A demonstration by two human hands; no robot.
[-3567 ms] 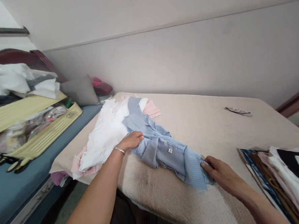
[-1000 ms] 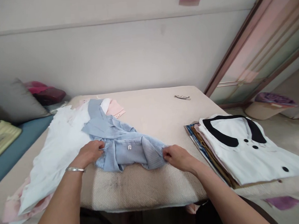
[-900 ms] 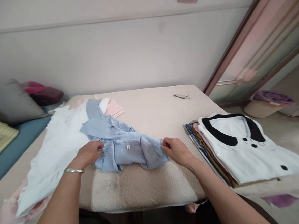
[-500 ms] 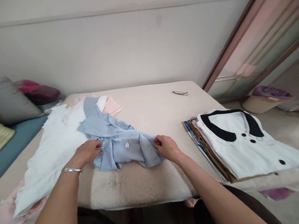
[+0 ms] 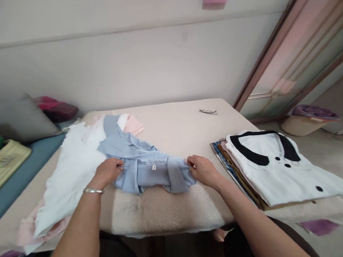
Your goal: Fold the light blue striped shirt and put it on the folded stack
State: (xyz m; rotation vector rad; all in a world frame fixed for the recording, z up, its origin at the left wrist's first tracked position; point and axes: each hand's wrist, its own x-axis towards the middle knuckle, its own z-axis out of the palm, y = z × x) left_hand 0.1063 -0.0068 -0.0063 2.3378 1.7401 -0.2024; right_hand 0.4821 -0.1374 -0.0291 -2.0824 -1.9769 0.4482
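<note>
step: squaring up blue striped shirt [image 5: 151,172] on surface [image 5: 179,205]
left hand [image 5: 106,173]: pinches collar edge
right hand [image 5: 203,172]: pinches opposite edge
next: probably even tension, flat fold

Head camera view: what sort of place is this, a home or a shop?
Probably a room in a home, used for sorting laundry. A padded table holds a loose pile of clothes and a folded stack, a grey cushion lies beside it, and both hands grip a blue shirt.
</note>
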